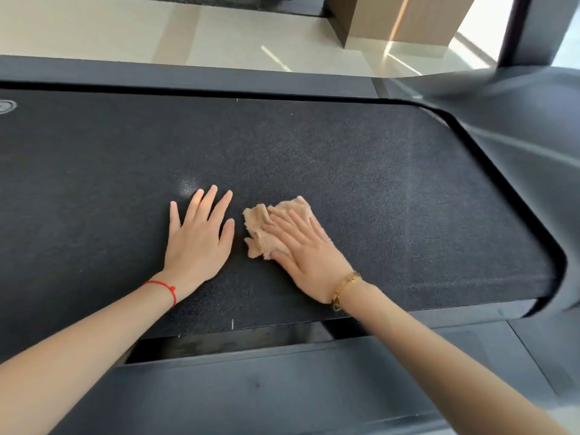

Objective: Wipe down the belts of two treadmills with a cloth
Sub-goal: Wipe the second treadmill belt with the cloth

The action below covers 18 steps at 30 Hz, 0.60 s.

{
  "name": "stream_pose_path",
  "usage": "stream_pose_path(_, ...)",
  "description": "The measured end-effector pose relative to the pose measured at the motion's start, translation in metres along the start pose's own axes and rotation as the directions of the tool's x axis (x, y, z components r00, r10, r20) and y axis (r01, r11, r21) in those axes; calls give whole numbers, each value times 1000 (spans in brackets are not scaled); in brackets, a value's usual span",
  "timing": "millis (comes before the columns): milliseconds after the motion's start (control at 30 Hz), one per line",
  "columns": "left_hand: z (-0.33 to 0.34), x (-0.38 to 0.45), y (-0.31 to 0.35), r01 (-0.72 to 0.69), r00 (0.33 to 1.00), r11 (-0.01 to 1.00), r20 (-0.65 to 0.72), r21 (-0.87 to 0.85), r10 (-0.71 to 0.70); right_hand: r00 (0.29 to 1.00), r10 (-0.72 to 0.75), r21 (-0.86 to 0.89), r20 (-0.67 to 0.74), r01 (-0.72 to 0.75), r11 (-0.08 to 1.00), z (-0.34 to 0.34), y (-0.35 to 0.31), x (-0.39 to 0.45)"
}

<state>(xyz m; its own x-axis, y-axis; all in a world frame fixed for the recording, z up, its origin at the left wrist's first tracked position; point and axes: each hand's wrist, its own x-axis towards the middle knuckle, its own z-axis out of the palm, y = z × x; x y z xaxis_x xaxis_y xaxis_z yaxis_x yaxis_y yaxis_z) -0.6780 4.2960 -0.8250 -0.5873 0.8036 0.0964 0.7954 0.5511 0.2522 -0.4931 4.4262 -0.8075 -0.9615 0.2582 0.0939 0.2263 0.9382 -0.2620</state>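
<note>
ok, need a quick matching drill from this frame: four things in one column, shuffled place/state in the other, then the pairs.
Things:
1. left hand
2. right hand
3. cloth
4. belt

States:
A. tan, crumpled, pressed under fingers
B. flat on bare belt, holds nothing
C. dark, textured, under both hands
D. flat on top of the cloth

Pairs: 1-B, 2-D, 3-A, 4-C

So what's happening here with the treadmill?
A person is leaning over a treadmill belt to wipe it. The right hand presses a crumpled tan cloth flat against the belt with straight fingers. The left hand rests open on the belt just beside it, not touching the cloth.
</note>
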Motion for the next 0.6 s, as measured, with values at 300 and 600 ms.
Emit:
stream_pose_path(300, 3, -1, 3, 0, 999, 1000, -42, 0, 0, 908, 394, -153, -139, -413, 898, -14, 67, 26)
stream_pose_path(600, -2, -6, -18, -42, 999, 999, -10, -7, 42, 1000, 10, 4, 18, -11, 1000, 0, 14, -20)
